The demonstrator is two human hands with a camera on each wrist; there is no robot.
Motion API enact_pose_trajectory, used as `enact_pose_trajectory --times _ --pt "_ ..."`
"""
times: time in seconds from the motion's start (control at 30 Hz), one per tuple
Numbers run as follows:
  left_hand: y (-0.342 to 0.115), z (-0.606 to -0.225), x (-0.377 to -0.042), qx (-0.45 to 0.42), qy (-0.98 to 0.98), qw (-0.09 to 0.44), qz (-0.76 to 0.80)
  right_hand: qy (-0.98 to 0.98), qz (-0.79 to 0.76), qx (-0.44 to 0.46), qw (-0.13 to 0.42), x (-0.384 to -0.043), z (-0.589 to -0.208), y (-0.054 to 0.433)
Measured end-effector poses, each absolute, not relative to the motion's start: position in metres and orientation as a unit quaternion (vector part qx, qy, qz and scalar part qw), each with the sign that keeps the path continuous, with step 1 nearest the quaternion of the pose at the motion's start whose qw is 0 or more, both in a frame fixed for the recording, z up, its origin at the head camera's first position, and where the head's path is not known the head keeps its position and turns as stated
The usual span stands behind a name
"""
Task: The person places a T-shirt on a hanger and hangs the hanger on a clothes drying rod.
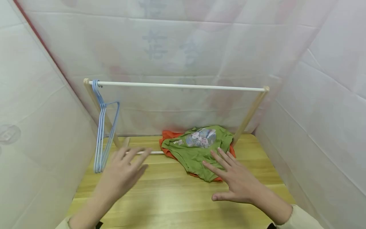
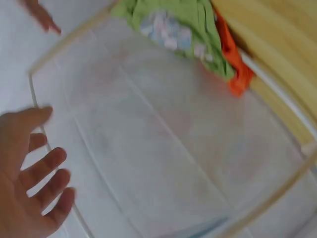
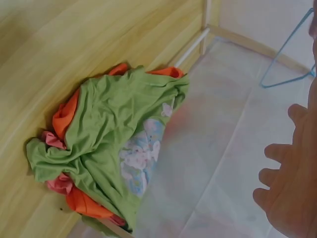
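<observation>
My left hand (image 1: 123, 171) is in the air to the right of the blue hangers (image 1: 99, 140), its fingers spread and slightly bent, a little blurred. My right hand (image 1: 235, 179) hovers palm down with spread fingers, in front of a green garment (image 1: 197, 159) that bears a printed picture. Neither hand holds anything. Beneath the green garment, orange fabric (image 1: 168, 135) sticks out at the edges. Folds of pink fabric (image 3: 60, 183) also show in the right wrist view. The several hangers hang bunched at the left end of the rack's white rail (image 1: 177, 85).
Wooden posts (image 1: 250, 114) hold up the rack at both ends, and a lower white bar (image 1: 154, 152) runs behind the clothes. All of it stands on a wood-grain table (image 1: 166, 197). Pale sheeting (image 1: 183, 54) encloses the back and sides.
</observation>
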State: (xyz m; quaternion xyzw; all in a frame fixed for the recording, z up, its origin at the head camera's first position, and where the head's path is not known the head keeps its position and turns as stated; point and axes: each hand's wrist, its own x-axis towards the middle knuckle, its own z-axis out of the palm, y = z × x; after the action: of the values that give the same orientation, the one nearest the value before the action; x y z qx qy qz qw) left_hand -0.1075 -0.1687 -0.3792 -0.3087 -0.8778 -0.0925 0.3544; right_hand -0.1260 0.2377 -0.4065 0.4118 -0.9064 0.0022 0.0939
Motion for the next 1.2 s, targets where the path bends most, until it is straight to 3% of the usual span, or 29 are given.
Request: enact_pose_trajectory --times 0.13,0.23,0.73,1.2 --pt "-0.187 -0.363 -0.119 -0.25 -0.86 0.434 -0.1 -0.9 0.012 0.424 0.099 -0.138 -0.407 0.239" --pt "-0.202 -0.355 -0.128 -0.202 -0.86 0.461 -0.088 -0.896 0.03 0.431 0.102 -0.148 -0.408 0.242" --pt "-0.252 -0.348 -0.129 -0.067 -0.903 0.418 -0.068 -0.9 0.054 0.423 0.087 -0.182 -0.43 0.244" --pt "-0.258 -0.345 -0.129 -0.045 -0.908 0.404 -0.098 -0.907 0.053 0.413 0.068 -0.189 -0.435 0.241"
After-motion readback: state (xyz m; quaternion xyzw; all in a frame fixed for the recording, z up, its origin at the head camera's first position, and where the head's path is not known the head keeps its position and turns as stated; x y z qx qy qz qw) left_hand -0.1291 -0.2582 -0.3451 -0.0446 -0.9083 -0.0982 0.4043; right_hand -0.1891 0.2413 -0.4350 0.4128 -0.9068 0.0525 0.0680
